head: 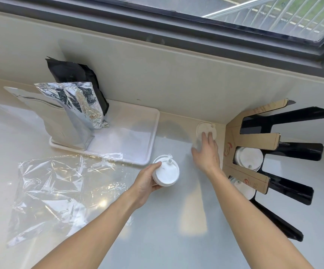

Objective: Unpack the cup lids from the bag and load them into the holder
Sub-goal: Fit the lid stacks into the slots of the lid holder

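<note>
While the left hand (147, 181) grips a stack of white cup lids (166, 172) near the counter's (176, 220) middle, the right hand (205, 154) clasps a clear lid stack (203, 133) beside the cardboard-and-black holder (254, 138), whose two nearer slots hold white lids (249, 158). An empty clear bag (60, 191) lies flat at the left. Foil pouches (73, 107) stand in a white tray (137, 144). The holder's red printing is unreadable.

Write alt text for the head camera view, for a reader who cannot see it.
The left hand holds a stack of white cup lids above a pale counter, while the right hand grips more lids beside a black and cardboard lid holder. An empty clear plastic bag lies left, near a white tray holding foil pouches.
</note>
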